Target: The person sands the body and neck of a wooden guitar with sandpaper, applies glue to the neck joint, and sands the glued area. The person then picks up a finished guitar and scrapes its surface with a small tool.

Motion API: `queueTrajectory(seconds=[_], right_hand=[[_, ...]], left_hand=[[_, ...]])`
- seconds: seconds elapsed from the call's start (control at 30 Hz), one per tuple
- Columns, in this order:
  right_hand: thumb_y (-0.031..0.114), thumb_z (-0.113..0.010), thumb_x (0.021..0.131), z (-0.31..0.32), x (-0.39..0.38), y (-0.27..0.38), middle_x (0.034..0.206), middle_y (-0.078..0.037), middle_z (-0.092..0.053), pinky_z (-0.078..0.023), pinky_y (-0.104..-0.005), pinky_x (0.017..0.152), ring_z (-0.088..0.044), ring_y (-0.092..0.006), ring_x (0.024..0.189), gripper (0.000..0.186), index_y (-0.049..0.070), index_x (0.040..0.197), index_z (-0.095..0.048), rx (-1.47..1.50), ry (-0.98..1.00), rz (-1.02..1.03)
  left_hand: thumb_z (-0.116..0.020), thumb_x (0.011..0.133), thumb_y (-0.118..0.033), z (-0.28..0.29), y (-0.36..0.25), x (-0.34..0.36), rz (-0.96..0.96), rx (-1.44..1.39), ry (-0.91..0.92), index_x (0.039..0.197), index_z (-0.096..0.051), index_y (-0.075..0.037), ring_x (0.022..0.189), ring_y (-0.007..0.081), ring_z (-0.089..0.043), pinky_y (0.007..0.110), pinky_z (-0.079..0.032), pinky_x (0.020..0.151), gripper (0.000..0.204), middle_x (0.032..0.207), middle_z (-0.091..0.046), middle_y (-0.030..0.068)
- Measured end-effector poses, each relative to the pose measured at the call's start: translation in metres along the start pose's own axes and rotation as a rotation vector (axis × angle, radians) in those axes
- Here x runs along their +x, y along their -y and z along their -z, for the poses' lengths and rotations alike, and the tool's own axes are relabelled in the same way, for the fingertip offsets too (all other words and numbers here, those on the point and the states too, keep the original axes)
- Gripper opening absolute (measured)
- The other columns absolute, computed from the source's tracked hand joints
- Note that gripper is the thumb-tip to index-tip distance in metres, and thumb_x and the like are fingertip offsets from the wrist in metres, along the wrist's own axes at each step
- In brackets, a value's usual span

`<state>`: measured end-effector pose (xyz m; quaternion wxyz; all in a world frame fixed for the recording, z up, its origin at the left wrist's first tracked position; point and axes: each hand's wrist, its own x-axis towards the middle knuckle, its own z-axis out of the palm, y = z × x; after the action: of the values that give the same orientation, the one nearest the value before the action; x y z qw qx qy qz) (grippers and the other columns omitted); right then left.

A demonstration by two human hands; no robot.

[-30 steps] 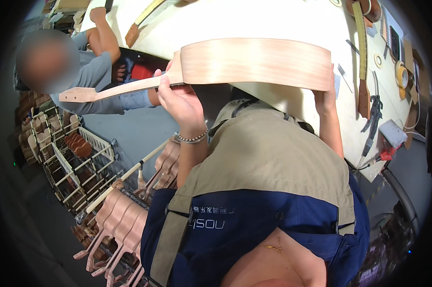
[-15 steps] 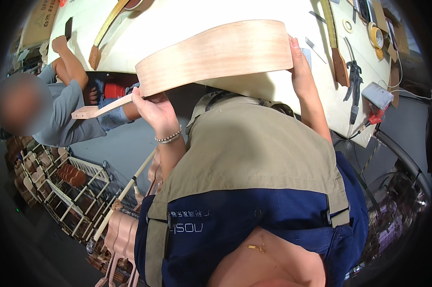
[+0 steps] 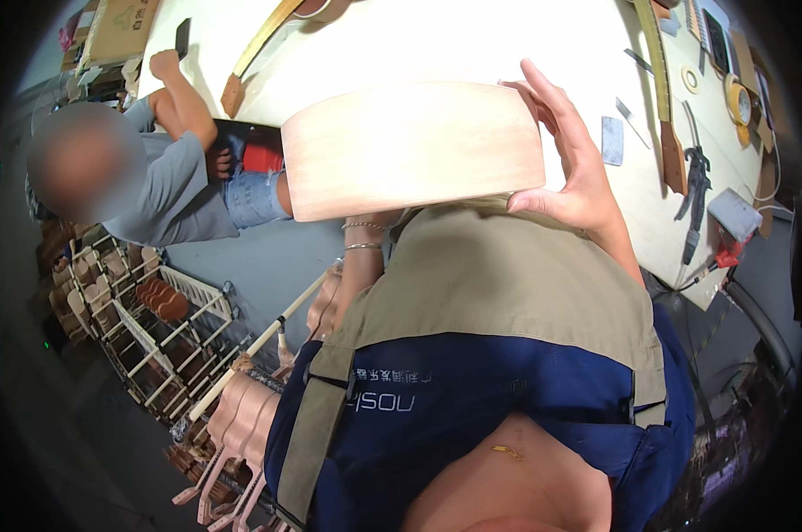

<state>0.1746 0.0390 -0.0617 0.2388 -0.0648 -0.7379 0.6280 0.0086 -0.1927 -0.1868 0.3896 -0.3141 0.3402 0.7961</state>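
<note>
Woodwork in raw state: a pale, unfinished curved wooden body (image 3: pixel 414 146), seemingly an instrument's shell, is being held up edge-on over the near edge of a white workbench (image 3: pixel 472 44), just in front of the person's chest. The right hand (image 3: pixel 565 155) is bracing its right end, fingers spread and extended upward along the wood, thumb tucked under the lower rim. The left hand is hidden behind the shell; only a wrist with thin bracelets (image 3: pixel 363 235) is showing beneath it, so its grip cannot be told. No finish, strings or fittings are showing on the visible face, which suggests the piece is at an early, bare-wood stage with much left to do. On the bench, long wooden necks (image 3: pixel 259 44), rolls of tape (image 3: pixel 738 93) and a small metal scraper (image 3: pixel 612 140) are lying to the far side and right. At left, a co-worker in a grey shirt (image 3: pixel 166 191) is leaning on the bench. Below left, a rack of wooden parts (image 3: pixel 166 319) is standing on the floor.
</note>
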Motion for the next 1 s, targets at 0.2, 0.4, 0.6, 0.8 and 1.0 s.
queueTrajectory(seconds=[0.2,0.4,0.6,0.8,1.0], right_hand=[[0.027,-0.079,0.061,-0.001,0.005,-0.002,0.131,-0.017,-0.041,-0.031,-0.0413,0.101,-0.039,-0.0311,0.121,0.082,0.008,0.132,-0.042,-0.018,0.020,0.144],[0.018,-0.074,0.065,0.007,0.005,-0.008,0.137,-0.020,-0.032,-0.028,-0.0441,0.104,-0.033,-0.0361,0.125,0.052,0.014,0.115,-0.061,-0.004,0.072,0.185],[0.014,-0.067,0.070,0.007,0.007,0.018,0.136,-0.022,-0.034,-0.032,-0.0381,0.102,-0.036,-0.0368,0.124,0.049,0.027,0.117,-0.056,-0.306,0.153,0.011],[0.032,-0.065,0.076,0.006,0.010,0.031,0.136,-0.019,-0.036,-0.033,-0.0413,0.101,-0.034,-0.0347,0.127,0.052,0.012,0.123,-0.053,0.265,-0.034,-0.425],[0.075,-0.034,0.075,0.047,-0.003,-0.018,0.136,-0.019,-0.038,-0.021,-0.0474,0.106,-0.031,-0.0337,0.129,0.086,0.006,0.125,-0.050,-0.400,-0.159,0.069]], left_hand=[[-0.040,0.092,-0.036,-0.006,0.010,-0.003,0.035,0.021,0.017,0.126,-0.043,-0.005,0.118,0.0250,-0.045,0.042,-0.040,0.097,0.046,0.129,-0.046,0.0103],[-0.040,0.092,-0.035,-0.013,-0.001,-0.011,-0.017,0.041,0.005,0.127,-0.042,-0.005,0.119,0.0250,-0.043,0.042,-0.039,0.098,0.046,0.131,-0.044,0.0106],[-0.040,0.092,-0.034,-0.023,-0.010,-0.024,-0.078,0.080,-0.026,0.128,-0.040,-0.005,0.120,0.0250,-0.042,0.043,-0.039,0.098,0.046,0.133,-0.042,0.0109],[-0.041,0.093,-0.033,-0.034,-0.009,-0.032,-0.107,0.102,-0.033,0.129,-0.038,-0.005,0.122,0.0250,-0.041,0.043,-0.038,0.098,0.046,0.134,-0.040,0.0112],[-0.041,0.093,-0.032,-0.039,-0.004,-0.037,-0.178,0.116,-0.028,0.130,-0.037,-0.005,0.123,0.0250,-0.040,0.043,-0.038,0.099,0.046,0.136,-0.039,0.0115]])
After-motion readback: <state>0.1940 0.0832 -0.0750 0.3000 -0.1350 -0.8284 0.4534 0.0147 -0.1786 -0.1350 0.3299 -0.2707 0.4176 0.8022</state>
